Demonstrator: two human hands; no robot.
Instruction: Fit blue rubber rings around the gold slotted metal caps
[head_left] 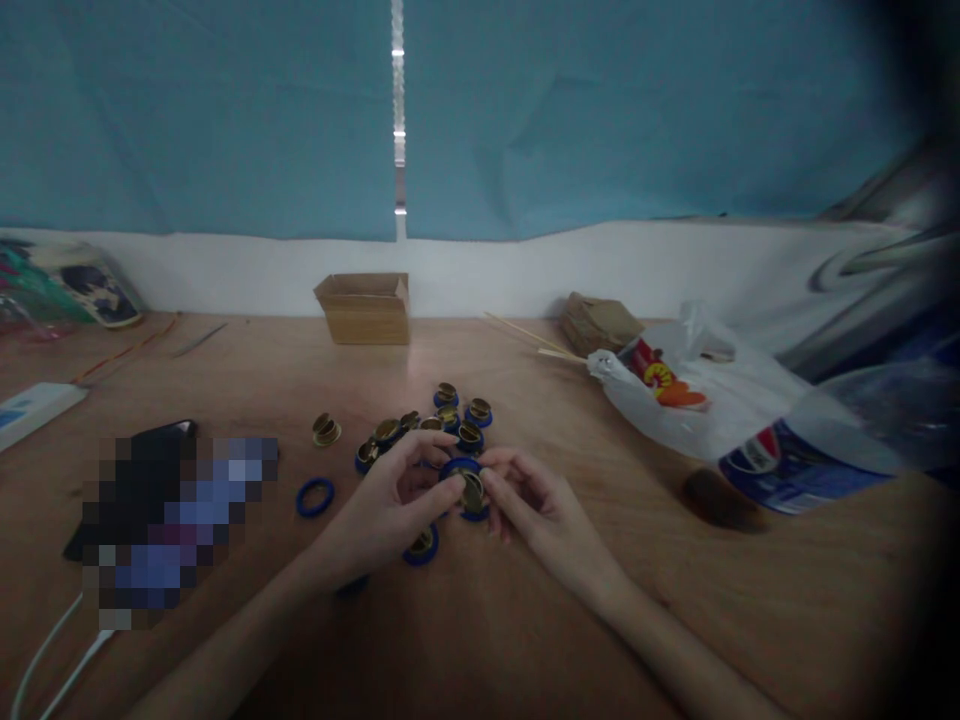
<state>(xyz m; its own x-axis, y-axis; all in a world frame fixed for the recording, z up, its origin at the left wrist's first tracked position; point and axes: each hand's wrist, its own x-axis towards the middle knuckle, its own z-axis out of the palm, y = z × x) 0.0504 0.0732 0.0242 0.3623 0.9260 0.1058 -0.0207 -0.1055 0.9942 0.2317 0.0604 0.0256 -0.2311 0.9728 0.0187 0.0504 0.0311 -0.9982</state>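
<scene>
Between my two hands is a small round brass-coloured piece with a blue ring. My left hand pinches its left side between thumb and fingers. My right hand grips the right side with thumb and forefinger. Just beyond my fingers, several similar brass pieces in blue rings lie in a loose cluster, partly covered by my left hand. Another ringed piece is below my left hand. A loose blue ring and a brass piece without a ring lie to the left.
An open cardboard box stands at the back by the wall. On the left are phones with white cables and a white power strip. To the right lie a plastic bag, a brown paper packet and a Pepsi bottle.
</scene>
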